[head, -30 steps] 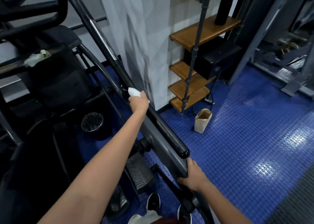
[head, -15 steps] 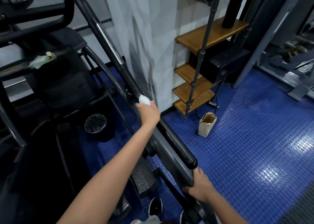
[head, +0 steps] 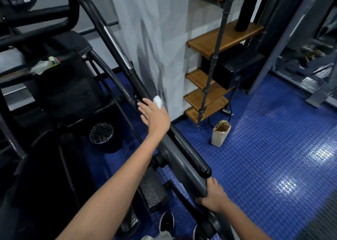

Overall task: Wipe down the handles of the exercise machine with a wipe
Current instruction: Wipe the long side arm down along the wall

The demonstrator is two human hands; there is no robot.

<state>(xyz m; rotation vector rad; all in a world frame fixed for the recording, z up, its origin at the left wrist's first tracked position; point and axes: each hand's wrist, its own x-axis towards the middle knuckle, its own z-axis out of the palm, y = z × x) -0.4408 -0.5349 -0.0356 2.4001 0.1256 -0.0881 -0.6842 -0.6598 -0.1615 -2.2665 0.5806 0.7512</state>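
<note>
- Head view, grip: the left hand (head: pixel 155 115) lay on the long black handle (head: pixel 140 86) of the exercise machine (head: pixel 60 94), fingers stretched out nearly straight toward the far left, with a small folded white wipe (head: pixel 158 102) showing at its far edge; whether the wipe was pinched under the thumb or merely pressed to the bar could not be told.
- Head view, second hand: the right hand (head: pixel 212 196) was curled around the grey arm (head: pixel 184 165) just below the handle's rounded near end (head: pixel 205 170), apparently steadying it.
- Head view, position: the handle ran diagonally from near right to far left, beside a white wall (head: pixel 155 30); the wipe sat about midway along it, just near of the chrome section (head: pixel 118 46).
- Head view, appearance: the handle was matte black and cylindrical with a glossy end cap; no dirt or moisture could be made out.
- Head view, technique (judgement): the wiping stroke seemed under way. It would be best done by wrapping the wipe round the bar so the underside is also covered, and by drawing it in one firm pass along the full length while the right hand keeps the arm from swinging.
- Head view, surroundings: a paper bag (head: pixel 220 133) stood on the blue studded floor (head: pixel 273 157), near wooden shelves (head: pixel 224 37).
</note>
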